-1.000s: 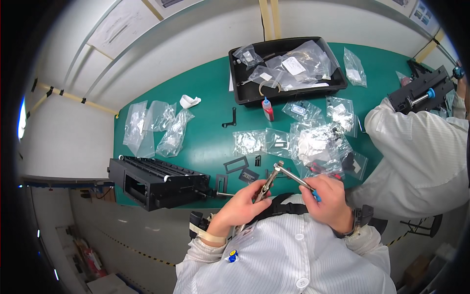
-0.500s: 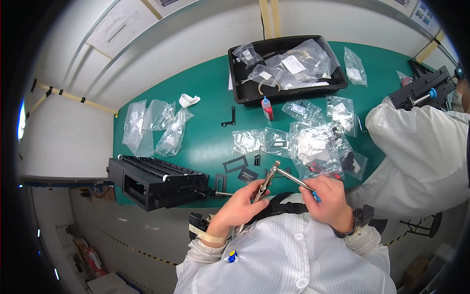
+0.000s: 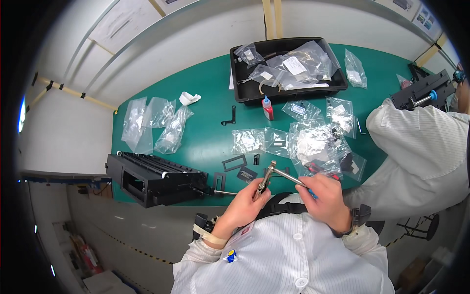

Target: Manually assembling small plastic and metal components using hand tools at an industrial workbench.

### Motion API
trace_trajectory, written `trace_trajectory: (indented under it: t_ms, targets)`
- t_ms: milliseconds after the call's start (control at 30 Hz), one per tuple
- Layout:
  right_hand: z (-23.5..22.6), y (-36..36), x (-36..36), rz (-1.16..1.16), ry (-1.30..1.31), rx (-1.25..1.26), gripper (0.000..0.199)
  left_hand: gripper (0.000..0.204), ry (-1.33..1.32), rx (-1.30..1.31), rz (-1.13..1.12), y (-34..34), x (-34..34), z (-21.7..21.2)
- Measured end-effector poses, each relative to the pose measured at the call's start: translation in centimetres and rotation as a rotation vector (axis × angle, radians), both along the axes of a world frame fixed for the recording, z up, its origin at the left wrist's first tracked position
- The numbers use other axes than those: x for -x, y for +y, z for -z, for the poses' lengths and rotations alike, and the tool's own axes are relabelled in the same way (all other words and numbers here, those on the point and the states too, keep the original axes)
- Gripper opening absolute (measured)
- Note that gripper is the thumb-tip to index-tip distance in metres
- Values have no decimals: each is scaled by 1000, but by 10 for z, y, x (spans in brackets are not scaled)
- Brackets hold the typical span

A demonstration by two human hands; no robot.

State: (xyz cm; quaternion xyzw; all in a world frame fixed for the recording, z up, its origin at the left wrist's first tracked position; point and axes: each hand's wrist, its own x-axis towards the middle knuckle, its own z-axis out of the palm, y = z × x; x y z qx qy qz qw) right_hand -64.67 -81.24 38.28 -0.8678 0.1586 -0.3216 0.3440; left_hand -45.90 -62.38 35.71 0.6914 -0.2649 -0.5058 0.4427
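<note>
My left hand is closed around a pair of metal pliers, its jaws pointing up and away from me. In my right hand is a metal rod with a blue part showing under the fingers. The rod's far end meets the plier jaws; whether they clamp it I cannot tell. Just beyond the pliers lie flat black frames and a black plate. To the left sits a long black housing, from which a thin metal shaft points toward my left hand.
Clear plastic bags of small parts lie ahead on the green table. Behind them are a red bottle and a black tray holding more bags. Empty-looking bags rest far left. A co-worker's white sleeve reaches in at right.
Both hands have shifted slightly left together with the pliers and rod. The rod's end still meets the jaws. The view has moved a little.
</note>
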Motion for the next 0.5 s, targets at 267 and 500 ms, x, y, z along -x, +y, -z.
trace_trajectory:
  t_ms: [267, 500]
  targets:
    - [2, 0, 1, -11, 82, 29, 11, 27, -273, -100, -40, -11, 5, -15]
    - [1, -16, 8, -103, 308, -823, 20, 25, -371, -116, 3, -14, 1, -13]
